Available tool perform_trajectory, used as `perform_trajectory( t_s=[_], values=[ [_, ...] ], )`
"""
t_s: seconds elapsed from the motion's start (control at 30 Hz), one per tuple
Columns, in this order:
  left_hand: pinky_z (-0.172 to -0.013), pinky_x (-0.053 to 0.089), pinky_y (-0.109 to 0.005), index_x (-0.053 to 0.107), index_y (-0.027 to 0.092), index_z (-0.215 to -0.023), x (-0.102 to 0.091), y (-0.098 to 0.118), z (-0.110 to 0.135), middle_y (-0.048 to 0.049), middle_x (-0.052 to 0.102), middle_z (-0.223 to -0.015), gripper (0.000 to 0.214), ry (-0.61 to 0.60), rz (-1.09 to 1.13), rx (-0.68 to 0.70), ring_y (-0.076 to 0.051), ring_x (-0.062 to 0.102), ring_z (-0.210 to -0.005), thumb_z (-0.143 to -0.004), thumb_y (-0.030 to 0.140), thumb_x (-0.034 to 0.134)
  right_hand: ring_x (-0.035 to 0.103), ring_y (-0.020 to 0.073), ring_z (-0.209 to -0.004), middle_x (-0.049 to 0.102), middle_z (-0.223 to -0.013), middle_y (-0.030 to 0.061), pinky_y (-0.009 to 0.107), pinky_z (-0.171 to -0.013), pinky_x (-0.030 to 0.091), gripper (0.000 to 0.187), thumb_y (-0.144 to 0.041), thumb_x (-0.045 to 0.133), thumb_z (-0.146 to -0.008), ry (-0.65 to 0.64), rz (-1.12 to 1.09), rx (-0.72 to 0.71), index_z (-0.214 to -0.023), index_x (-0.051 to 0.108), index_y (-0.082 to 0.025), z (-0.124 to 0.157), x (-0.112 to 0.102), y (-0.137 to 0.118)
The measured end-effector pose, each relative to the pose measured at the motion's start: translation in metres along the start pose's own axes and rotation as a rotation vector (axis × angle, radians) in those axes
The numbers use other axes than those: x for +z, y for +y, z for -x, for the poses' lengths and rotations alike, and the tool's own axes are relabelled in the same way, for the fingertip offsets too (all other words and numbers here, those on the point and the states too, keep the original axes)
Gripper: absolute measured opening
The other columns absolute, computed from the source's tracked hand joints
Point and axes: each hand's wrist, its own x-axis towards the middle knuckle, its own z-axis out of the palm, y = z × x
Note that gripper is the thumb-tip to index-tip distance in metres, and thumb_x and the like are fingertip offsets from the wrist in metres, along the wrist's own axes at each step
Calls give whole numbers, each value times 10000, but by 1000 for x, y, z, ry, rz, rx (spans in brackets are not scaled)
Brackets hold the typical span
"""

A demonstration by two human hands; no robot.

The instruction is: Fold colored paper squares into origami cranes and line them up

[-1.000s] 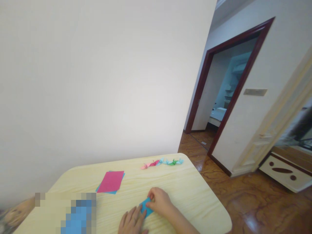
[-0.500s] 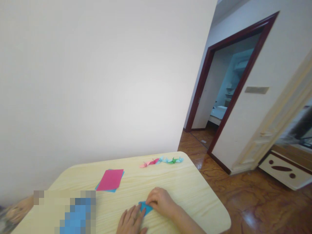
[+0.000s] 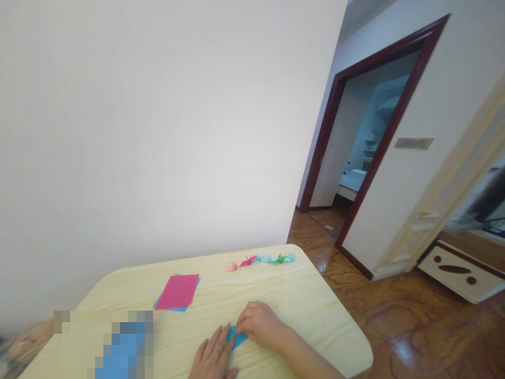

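Observation:
A small folded piece of blue paper (image 3: pixel 239 341) lies on the table close to the near edge. My left hand (image 3: pixel 213 353) rests flat with its fingers stretched out, the fingertips touching the paper's left side. From the right, my right hand (image 3: pixel 261 325) has its fingertips pinched together on the paper's upper edge. Part of the paper is hidden beneath the fingers of both hands.
A pink sheet (image 3: pixel 178 291) lies over blue paper on the pale wooden table (image 3: pixel 311 326). Several folded paper cranes (image 3: pixel 260 260) stand in a row at the back. A pixelated patch (image 3: pixel 122 347) covers the front left. A white wall (image 3: pixel 158 131) rises behind.
Both hands stay on the blue paper with only slight finger shifts. The left fingertips have moved up a little along its left side. The view has shifted slightly.

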Motion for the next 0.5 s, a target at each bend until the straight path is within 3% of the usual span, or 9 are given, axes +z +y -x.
perform_trajectory(
  t_s=[0.37,0.5],
  values=[
    [-893,442,-355,416,252,-1299,-4,-2,1,-25,500,-1315,533,-12,103,-54,-232,506,-1154,-783,336,515,506,141,-860,685,-923,-51,269,-756,354,137,-305,515,-876,-23,92,-59,-898,647,-277,4,-7,-6],
    [-910,424,-393,414,225,-1305,-12,1,-5,-44,500,-1314,563,-95,162,-117,-254,497,-1158,-760,328,513,484,156,-932,665,-980,-28,287,-819,349,143,-291,493,-888,-34,132,-72,-939,619,-245,8,-18,-16]
  ],
)
